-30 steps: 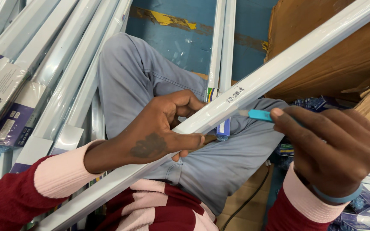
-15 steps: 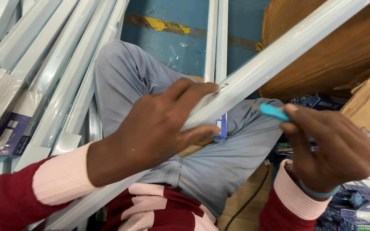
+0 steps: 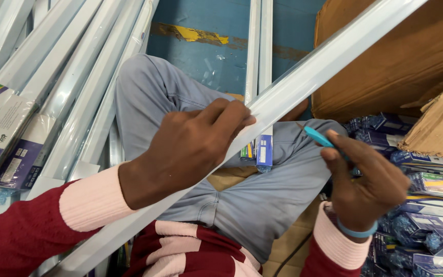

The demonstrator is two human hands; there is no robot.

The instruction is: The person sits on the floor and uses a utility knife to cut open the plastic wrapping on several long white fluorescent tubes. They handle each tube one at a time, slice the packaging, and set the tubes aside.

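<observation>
Blue floor (image 3: 201, 56) shows behind grey-trousered knees, with wrapped tubes (image 3: 42, 102) stacked at one side and cardboard (image 3: 396, 66) at the other. Across the lap slants a long white tube light (image 3: 324, 66); the left hand (image 3: 190, 149) curls over its middle, fingers closed on it. Just below the tube, the right hand (image 3: 365, 184) pinches a blue pen (image 3: 318, 137), tip near but apart.

Upper left of the frame: stack of long white tube-light fittings in clear sleeves (image 3: 52, 97). Upper centre: blue painted floor with a worn yellow stripe (image 3: 201, 36). Upper right: brown cardboard boxes (image 3: 401, 66). Lower right: heap of small blue printed cartons (image 3: 426, 205).
</observation>
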